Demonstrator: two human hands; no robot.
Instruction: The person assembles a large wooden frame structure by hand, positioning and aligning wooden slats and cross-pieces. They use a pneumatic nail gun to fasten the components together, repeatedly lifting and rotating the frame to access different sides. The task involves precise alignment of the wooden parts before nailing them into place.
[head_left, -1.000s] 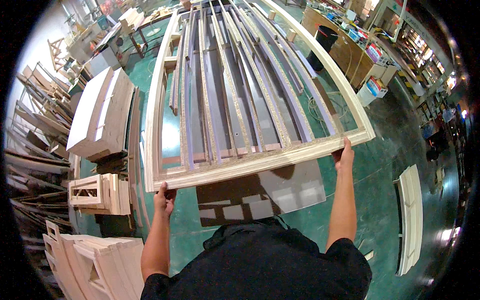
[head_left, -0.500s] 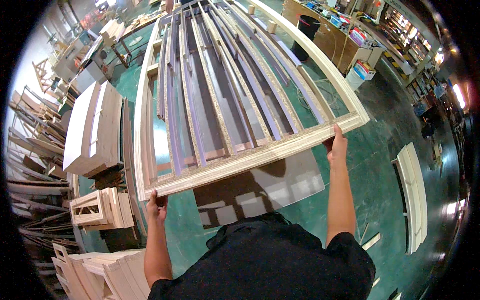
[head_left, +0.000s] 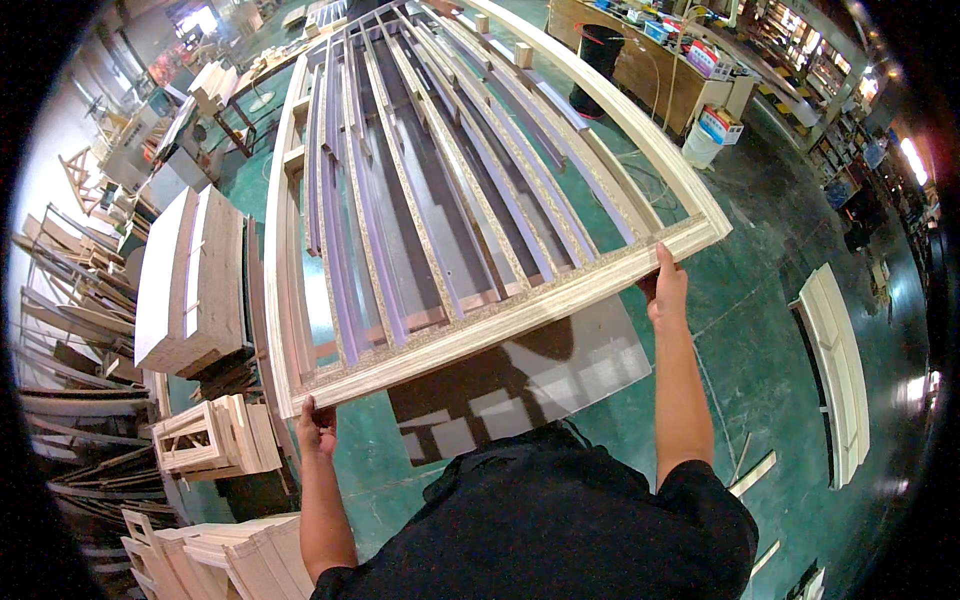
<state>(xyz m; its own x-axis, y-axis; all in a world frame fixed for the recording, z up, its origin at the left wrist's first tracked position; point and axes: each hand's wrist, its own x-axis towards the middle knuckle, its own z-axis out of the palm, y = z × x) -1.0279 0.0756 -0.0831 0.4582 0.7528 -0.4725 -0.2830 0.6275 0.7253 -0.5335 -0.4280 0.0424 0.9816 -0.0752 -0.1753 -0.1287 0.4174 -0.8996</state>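
Left hand (head_left: 317,430): closed on the wooden frame (head_left: 500,332), near left corner, thumb uppermost.
Right hand (head_left: 668,290): likewise closed on the near rail, toward its right end.
Frame position: ahead of the torso; slats (head_left: 398,200) within its outline.
Left side: small frames (head_left: 190,440), then stacked panels (head_left: 165,290) close by.
Right side: pale panel (head_left: 838,375) on floor.
Bucket (head_left: 703,152): white; contents indiscernible.
Bin (head_left: 598,65): black, beyond right rail; contents indiscernible.

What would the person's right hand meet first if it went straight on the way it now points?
The near rail of the wooden frame, at once: the right hand holds that rail, its thumb against it. What lies in line beyond the rail is hard to judge, since depth is unclear here.
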